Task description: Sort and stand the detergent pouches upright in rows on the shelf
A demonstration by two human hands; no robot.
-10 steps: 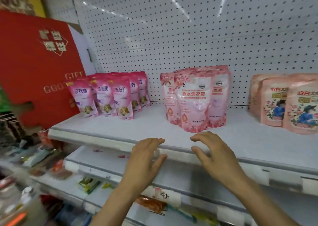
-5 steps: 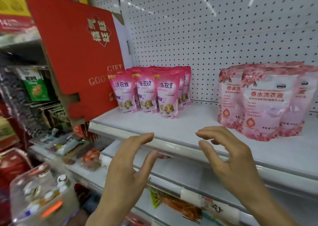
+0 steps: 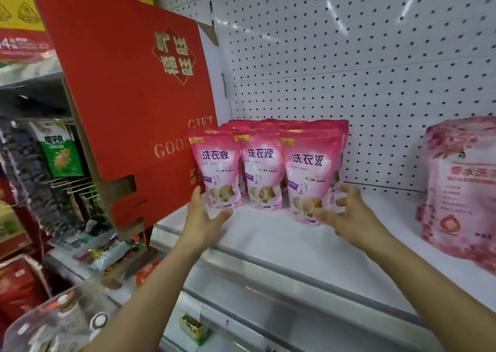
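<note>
I see the detergent pouches (image 3: 261, 169) at the middle of the frame in bright pink, each with a paler, near-white patch behind purple lettering, a small yellow tag at the top corner and tan shapes low on the front. At the right edge the larger pouch (image 3: 461, 190) is a softer pink with a mottled rose pattern, a white panel and a red round mark near its base. I read the shelf (image 3: 295, 244) as plain white with a grey front rail. Behind it the back panel (image 3: 349, 56) is white, dotted with dark holes in regular rows. At the upper left the cardboard box (image 3: 128, 88) is red with gold lettering.
</note>
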